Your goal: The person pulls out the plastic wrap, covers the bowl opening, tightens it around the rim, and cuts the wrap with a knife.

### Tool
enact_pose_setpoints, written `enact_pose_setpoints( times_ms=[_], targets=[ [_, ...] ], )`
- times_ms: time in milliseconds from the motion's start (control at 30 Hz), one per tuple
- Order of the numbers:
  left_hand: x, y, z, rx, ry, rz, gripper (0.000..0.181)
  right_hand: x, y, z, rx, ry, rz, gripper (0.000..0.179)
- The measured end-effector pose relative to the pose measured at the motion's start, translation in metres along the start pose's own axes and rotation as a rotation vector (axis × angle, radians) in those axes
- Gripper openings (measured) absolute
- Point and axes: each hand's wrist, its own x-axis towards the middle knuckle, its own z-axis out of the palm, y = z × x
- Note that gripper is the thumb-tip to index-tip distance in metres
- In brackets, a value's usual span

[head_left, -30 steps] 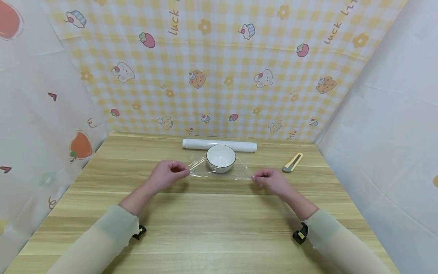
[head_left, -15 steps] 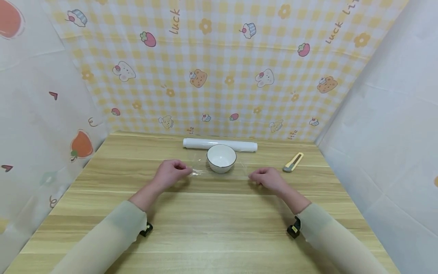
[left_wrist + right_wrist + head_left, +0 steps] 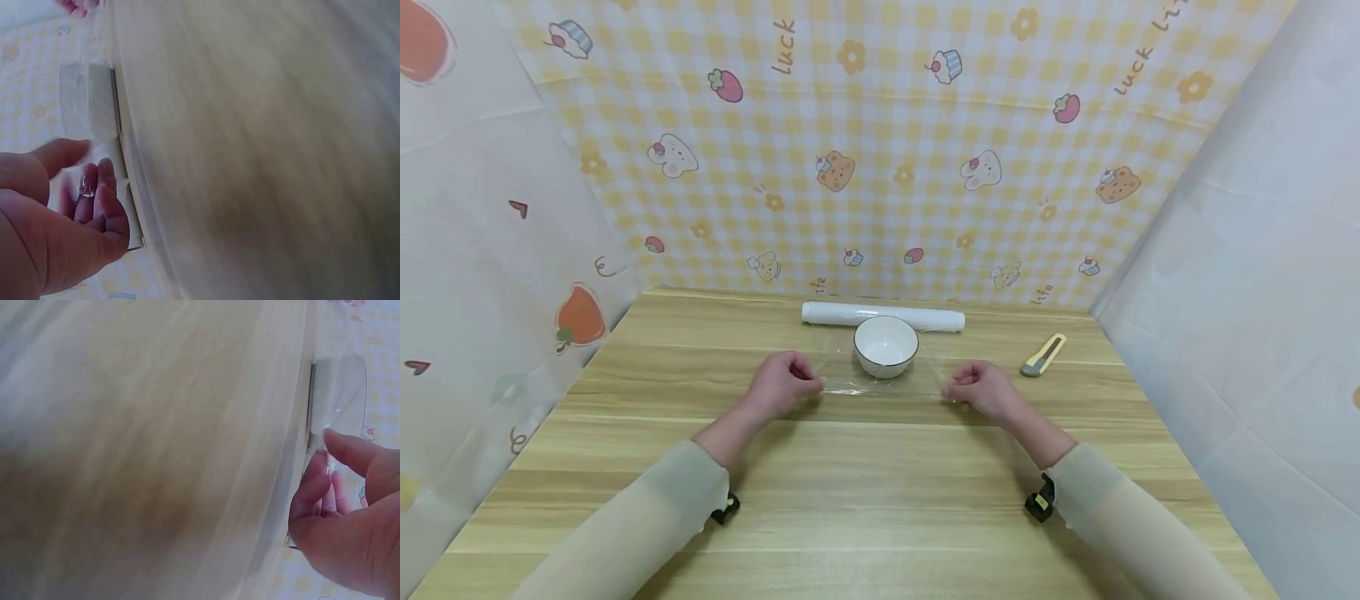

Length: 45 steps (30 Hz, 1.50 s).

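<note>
A white bowl (image 3: 886, 343) with a dark rim stands upright near the back of the wooden table. Clear cling film (image 3: 853, 391) spreads around and in front of it, its near edge running between the two hands. At the film's left corner, my left hand (image 3: 781, 383) pinches it between thumb and fingers. My right hand (image 3: 988, 388) pinches the opposite corner, to the right of the bowl. In the left wrist view, crinkled film shines on the fingertips (image 3: 89, 178). The right wrist view shows the film bunched by the thumb, the bowl (image 3: 337, 394) beyond.
Behind the bowl lies a white cling film roll (image 3: 835, 313), side to side near the back wall. A yellow and grey box cutter (image 3: 1042, 357) rests on the table to the right. Patterned cloth (image 3: 880, 167) hangs behind the table.
Both hands have drawn slightly inward towards the bowl, still holding the film corners. The film between them has loosened from its earlier stretch. Bowl, roll and cutter have stayed in place.
</note>
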Motion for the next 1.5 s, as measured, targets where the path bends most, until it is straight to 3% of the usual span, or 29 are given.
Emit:
enact_pose_setpoints(
  times_ms=[100,233,433,733,1000,1200,1233,1433,1467,1500],
  targets=[
    [0.003,0.0,0.005,0.031,0.0,0.017,0.036,0.002,-0.002,0.003,-0.05,-0.005,-0.029,0.034],
    [0.01,0.0,0.01,0.082,-0.019,0.045,0.046,0.005,-0.006,0.006,-0.161,0.002,-0.059,0.019],
    [0.016,0.005,0.016,0.182,-0.009,0.091,0.012,0.009,-0.013,0.011,-0.248,0.031,-0.063,0.005],
    [0.017,0.011,0.024,0.28,0.051,0.154,0.005,0.017,-0.017,0.014,-0.269,0.072,-0.083,0.007],
    [0.019,0.013,0.023,0.335,-0.003,0.082,0.006,0.024,-0.021,0.015,-0.341,0.069,-0.058,0.008],
    [0.028,0.013,0.027,0.337,0.005,0.03,0.006,0.03,-0.025,0.018,-0.387,0.072,-0.024,0.009],
    [0.031,0.012,0.028,0.328,0.003,0.018,0.006,0.031,-0.026,0.019,-0.383,0.074,-0.012,0.009],
    [0.076,-0.029,0.039,0.253,-0.006,-0.032,0.017,0.036,-0.032,0.022,-0.292,0.085,0.09,0.013],
    [0.082,-0.033,0.041,0.23,-0.001,-0.051,0.019,0.036,-0.032,0.022,-0.27,0.089,0.1,0.014],
    [0.08,-0.027,0.04,0.187,-0.007,-0.089,0.02,0.037,-0.033,0.023,-0.252,0.097,0.108,0.015]
  ],
)
